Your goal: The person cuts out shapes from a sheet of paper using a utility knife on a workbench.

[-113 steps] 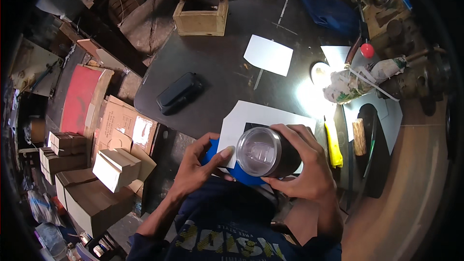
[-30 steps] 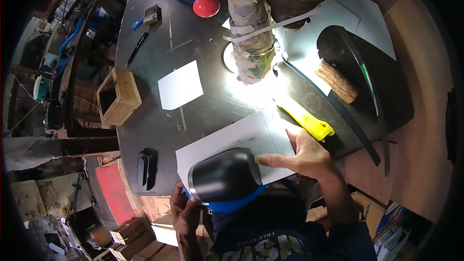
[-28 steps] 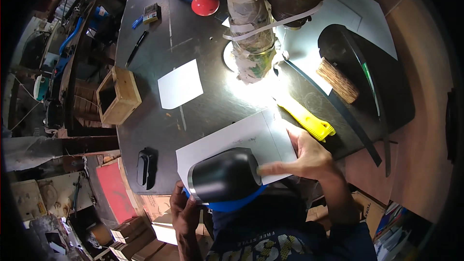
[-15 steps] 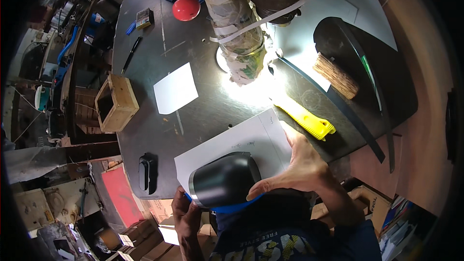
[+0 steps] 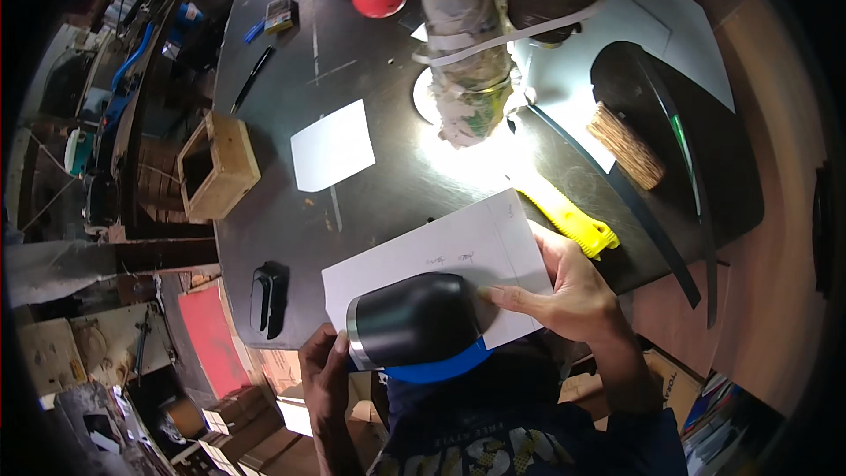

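Note:
A black tumbler [image 5: 410, 322] with a silver rim lies on its side over a white sheet of paper [image 5: 515, 247] that bears faint handwriting. My left hand [image 5: 326, 357] is closed at the rim end, its thumb against the silver edge. At the opposite end, my right hand [image 5: 577, 295] grips the sheet's right side: the thumb lies across the front with its tip by the tumbler's base, and the other fingers go behind the paper, partly hidden. A blue curved edge [image 5: 441, 366] shows below the tumbler.
A yellow-handled tool [image 5: 568, 216] lies beyond my right hand, near dark strips [image 5: 652, 234] and a rough wooden block [image 5: 626, 145]. A wrapped lamp arm [image 5: 463, 53] hangs over the table. Leftward are a wooden box [image 5: 220, 167], blank paper [image 5: 333, 145] and a black case [image 5: 269, 300].
My right thumb has shifted up from the tumbler's lower edge to beside its base. The tumbler lies slightly more level. The whole view has shifted a little.

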Demonstrator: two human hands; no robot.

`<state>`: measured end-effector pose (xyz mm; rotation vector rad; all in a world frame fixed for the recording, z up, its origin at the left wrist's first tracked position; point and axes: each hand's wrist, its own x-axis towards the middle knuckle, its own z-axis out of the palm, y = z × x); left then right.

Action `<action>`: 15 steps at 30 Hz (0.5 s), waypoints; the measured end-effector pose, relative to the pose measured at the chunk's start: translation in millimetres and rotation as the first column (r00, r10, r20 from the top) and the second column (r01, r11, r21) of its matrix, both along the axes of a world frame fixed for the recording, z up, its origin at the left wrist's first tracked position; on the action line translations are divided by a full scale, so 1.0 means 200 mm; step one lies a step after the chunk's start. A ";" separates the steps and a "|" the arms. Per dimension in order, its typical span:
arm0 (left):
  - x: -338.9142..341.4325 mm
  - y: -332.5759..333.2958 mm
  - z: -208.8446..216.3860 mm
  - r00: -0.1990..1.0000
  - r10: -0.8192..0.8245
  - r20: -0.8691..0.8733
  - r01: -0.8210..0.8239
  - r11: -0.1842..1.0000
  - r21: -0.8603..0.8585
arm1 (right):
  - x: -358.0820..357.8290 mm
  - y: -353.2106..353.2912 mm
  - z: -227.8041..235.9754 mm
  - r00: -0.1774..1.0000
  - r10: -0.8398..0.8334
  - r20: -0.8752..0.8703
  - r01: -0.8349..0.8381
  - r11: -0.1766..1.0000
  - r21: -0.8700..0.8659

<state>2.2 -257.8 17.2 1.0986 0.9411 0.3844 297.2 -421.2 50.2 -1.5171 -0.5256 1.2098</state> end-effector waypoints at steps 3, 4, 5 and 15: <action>0.05 0.01 -0.02 0.991 0.006 -0.134 0.010 0.993 0.115 | -0.03 0.00 -0.04 0.998 -0.023 0.061 0.022 1.000 0.020; 0.08 0.01 -0.01 0.993 0.025 -0.117 -0.011 0.994 0.112 | -0.03 0.00 -0.05 0.998 -0.016 0.063 0.014 1.000 0.020; 0.09 0.01 -0.01 0.994 0.044 -0.101 -0.033 0.993 0.110 | -0.03 0.01 -0.05 1.000 -0.019 0.013 0.018 1.000 0.011; 0.10 -0.02 0.00 0.997 0.080 0.011 -0.081 0.993 0.089 | -0.06 -0.04 -0.07 0.998 -0.064 -0.027 0.065 0.997 0.043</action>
